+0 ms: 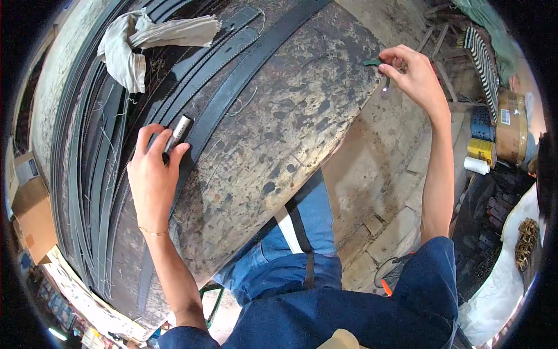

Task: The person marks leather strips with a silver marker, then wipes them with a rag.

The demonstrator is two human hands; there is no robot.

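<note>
My left hand (154, 174) is closed round a white-and-black marker (181, 129), over the long black leather straps (232, 87) lying on the stained work table (279, 128). Some of these straps have stitched edges, and loose pale threads trail across them. At the table's right edge, my right hand (411, 72) pinches a small tool with a dark green part (371, 62); a shiny bit shows below the fingers. The tool's kind cannot be made out. A crumpled pale cloth (125, 52) rests on the straps at upper left.
At right stand a cardboard box (511, 125), a yellow container (481, 150) and a white bottle (476, 166). Another cardboard box (34, 209) is at far left. A striped piece (481, 64) leans at upper right. Stone floor (372, 174) shows beside the table.
</note>
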